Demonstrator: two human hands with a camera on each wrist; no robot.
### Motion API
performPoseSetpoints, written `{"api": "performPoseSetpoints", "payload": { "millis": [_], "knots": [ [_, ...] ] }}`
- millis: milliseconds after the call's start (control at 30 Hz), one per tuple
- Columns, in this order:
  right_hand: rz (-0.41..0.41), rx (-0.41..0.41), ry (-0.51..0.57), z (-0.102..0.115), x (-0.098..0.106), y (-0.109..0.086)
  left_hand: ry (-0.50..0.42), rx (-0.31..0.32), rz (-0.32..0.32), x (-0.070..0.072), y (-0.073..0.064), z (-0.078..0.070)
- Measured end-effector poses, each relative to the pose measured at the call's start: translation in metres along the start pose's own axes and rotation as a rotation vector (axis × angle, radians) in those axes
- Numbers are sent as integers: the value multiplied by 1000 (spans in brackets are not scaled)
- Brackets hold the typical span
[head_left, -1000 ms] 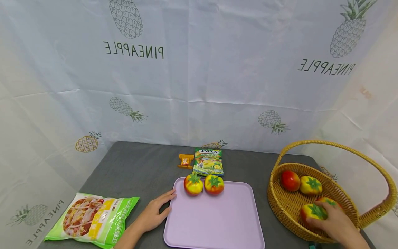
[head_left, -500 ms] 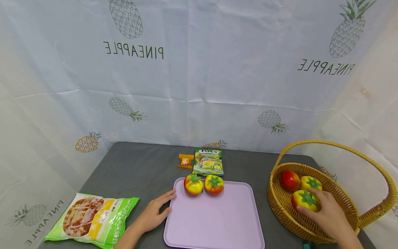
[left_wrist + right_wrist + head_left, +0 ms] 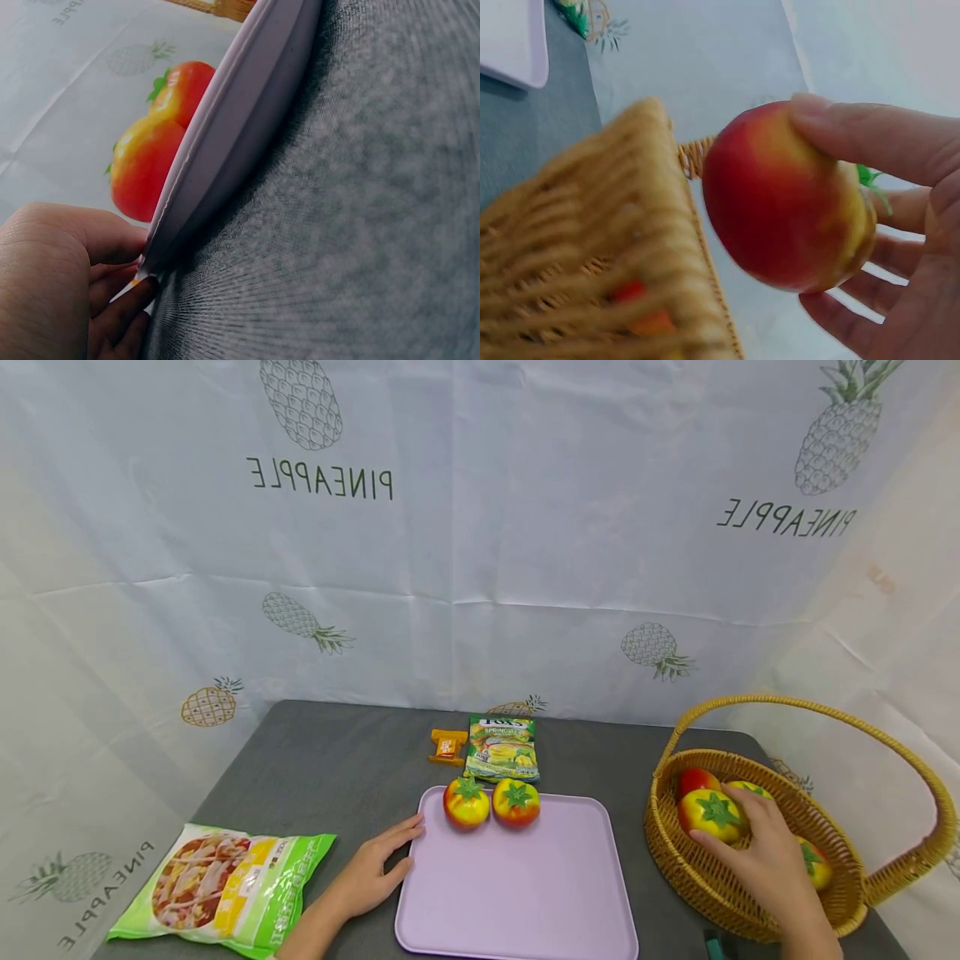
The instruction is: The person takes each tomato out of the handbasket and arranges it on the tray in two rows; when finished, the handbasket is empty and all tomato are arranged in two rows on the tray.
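Observation:
My right hand (image 3: 765, 852) grips a red-and-yellow tomato (image 3: 709, 814) with a green star-shaped calyx, holding it over the left part of the wicker basket (image 3: 663, 868). In the right wrist view, the thumb and fingers curl round that tomato (image 3: 780, 202), which is clear of the basket's rim. Other similar tomatoes (image 3: 813, 864) lie in the basket, partly covered by the hand and held tomato. My left hand (image 3: 371, 872) touches the left edge of the lilac tray (image 3: 517, 893) with extended fingers. Two tomatoes (image 3: 516, 803) sit side by side at the tray's back edge.
Behind the tray lie a green candy bag (image 3: 502, 750) and a small orange packet (image 3: 448, 747). A large green food bag (image 3: 225, 889) is left of my left arm. The basket's tall handle (image 3: 817, 710) arches over it. A printed curtain (image 3: 480, 543) closes off the back.
My right hand has lifted the tomato from the basket's near right part and carried it leftward and away, toward the left rim. The left hand stays at the tray.

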State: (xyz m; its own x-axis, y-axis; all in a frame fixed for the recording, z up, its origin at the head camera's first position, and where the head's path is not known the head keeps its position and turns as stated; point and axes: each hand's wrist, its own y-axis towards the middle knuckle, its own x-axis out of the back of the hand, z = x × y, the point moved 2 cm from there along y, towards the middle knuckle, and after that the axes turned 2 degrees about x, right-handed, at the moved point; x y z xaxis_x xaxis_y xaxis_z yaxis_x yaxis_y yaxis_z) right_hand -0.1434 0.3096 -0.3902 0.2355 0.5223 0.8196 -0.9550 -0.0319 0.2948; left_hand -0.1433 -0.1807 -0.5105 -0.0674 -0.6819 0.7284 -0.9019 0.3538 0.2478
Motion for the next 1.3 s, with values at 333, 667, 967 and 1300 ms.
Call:
{"api": "performPoseSetpoints", "payload": {
  "millis": [333, 667, 967, 1300],
  "knots": [
    [-26, 9, 86, 24, -17, 6, 3, -32, -10, 0, 1, 0],
    [-75, 87, 148, 44, -39, 11, 13, -48, -21, 0, 3, 0],
    [-19, 148, 161, 55, -68, 14, 12, -40, -19, 0, 2, 0],
    [71, 150, 206, 69, -98, 21, 39, -83, -66, -2, -1, 1]
  ]
}}
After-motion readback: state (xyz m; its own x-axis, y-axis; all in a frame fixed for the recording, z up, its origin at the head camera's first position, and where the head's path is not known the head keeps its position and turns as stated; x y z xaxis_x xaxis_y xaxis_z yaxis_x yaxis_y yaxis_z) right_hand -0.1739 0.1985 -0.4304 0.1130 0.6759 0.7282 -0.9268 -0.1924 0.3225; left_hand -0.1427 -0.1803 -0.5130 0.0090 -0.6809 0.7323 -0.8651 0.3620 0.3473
